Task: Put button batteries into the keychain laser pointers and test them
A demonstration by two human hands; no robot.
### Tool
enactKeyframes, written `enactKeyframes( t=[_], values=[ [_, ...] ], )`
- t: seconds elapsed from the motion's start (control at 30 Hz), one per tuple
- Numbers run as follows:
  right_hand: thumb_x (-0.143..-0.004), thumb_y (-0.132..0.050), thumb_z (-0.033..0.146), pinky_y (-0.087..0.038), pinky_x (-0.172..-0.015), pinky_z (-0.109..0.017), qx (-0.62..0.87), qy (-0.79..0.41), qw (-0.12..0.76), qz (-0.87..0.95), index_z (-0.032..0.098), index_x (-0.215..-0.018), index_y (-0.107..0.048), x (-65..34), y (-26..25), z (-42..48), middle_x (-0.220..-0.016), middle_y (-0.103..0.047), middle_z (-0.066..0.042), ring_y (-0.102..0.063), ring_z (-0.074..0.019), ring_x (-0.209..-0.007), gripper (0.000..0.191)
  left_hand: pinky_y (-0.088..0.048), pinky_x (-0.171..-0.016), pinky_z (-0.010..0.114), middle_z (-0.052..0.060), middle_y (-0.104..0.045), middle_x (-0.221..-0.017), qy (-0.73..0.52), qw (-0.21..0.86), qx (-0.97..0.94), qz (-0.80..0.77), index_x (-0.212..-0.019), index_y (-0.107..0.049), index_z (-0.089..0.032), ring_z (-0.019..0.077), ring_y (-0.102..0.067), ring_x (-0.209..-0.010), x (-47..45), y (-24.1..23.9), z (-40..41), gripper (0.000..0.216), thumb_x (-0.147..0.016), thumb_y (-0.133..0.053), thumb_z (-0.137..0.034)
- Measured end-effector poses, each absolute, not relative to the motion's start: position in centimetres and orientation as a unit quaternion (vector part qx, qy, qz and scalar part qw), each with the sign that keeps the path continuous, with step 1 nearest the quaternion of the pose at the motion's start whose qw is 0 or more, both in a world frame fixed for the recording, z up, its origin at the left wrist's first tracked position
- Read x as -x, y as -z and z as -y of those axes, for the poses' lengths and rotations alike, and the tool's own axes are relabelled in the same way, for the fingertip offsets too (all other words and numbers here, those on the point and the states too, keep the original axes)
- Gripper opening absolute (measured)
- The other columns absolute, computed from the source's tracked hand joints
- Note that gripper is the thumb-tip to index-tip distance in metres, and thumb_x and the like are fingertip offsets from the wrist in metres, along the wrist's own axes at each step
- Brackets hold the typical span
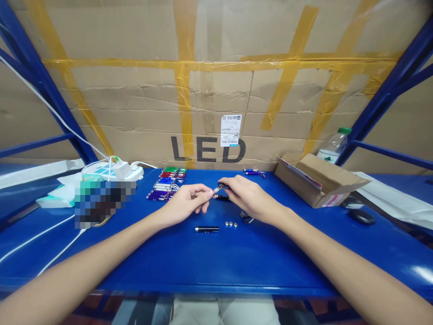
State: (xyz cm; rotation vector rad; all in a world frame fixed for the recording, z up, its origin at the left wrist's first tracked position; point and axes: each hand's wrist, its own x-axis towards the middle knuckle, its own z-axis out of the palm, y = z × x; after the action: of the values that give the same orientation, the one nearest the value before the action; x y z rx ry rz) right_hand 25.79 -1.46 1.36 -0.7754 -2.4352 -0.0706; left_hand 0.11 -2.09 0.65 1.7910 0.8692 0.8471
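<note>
In front of me, my left hand (189, 201) pinches one end of a small silver metal piece (215, 190) between thumb and fingertips. My right hand (249, 195) grips its other end, where something dark shows under the fingers; its exact kind is hidden. Just behind the fingers lies a black tube (223, 198), partly covered. Nearer to me rests a black mini flashlight body (207, 229) with a silver end. To its right sit several button cells (230, 224) in a row. A dark strap with a metal clip (246, 218) lies below my right hand.
Rows of coloured mini flashlights (165, 185) lie at back left, with blue ones (253, 172) at the back. An open cardboard box (318, 180), a black mouse (361, 216) and a bottle (333, 146) stand right. A power strip (131, 171) with cables is left.
</note>
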Motion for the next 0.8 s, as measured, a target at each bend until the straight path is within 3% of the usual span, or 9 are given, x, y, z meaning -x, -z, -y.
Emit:
enactKeyframes(
  t=[0.2,0.4,0.8],
  values=[
    [-0.114,-0.046,0.030,-0.058,-0.090,-0.043,0.307,0.007,0.287,0.907,0.024,-0.130,-0.060,-25.79,-1.68,1.44,-0.117,-0.072,-0.012,-0.064,-0.0279,-0.106,0.022,-0.046,-0.061,0.026,0.000,-0.069,-0.070,-0.347,0.425,-0.752,-0.366,-0.108,-0.073,-0.017,0.0149,-0.060,-0.063,0.03,-0.21,2.10,0.043,-0.099,-0.067,-0.058],
    [-0.114,-0.049,0.031,-0.056,-0.092,-0.041,0.291,-0.023,0.308,0.906,0.023,-0.130,-0.060,-25.99,-1.45,1.24,-0.117,-0.072,-0.011,-0.064,-0.0255,-0.104,0.021,-0.050,-0.067,0.028,0.003,-0.074,-0.082,-0.360,0.332,-0.789,-0.372,-0.111,-0.076,-0.018,0.0177,-0.066,-0.074,0.20,-0.30,2.04,0.036,-0.103,-0.064,-0.051],
    [-0.114,-0.049,0.033,-0.053,-0.093,-0.035,0.273,-0.048,0.306,0.911,0.022,-0.126,-0.063,-26.38,-2.21,1.28,-0.114,-0.069,-0.010,-0.067,-0.0236,-0.104,0.021,-0.055,-0.072,0.029,0.005,-0.077,-0.088,-0.378,0.364,-0.778,-0.346,-0.113,-0.078,-0.017,0.0177,-0.067,-0.076,0.38,-0.56,1.87,0.040,-0.102,-0.065,-0.053]
  ],
)
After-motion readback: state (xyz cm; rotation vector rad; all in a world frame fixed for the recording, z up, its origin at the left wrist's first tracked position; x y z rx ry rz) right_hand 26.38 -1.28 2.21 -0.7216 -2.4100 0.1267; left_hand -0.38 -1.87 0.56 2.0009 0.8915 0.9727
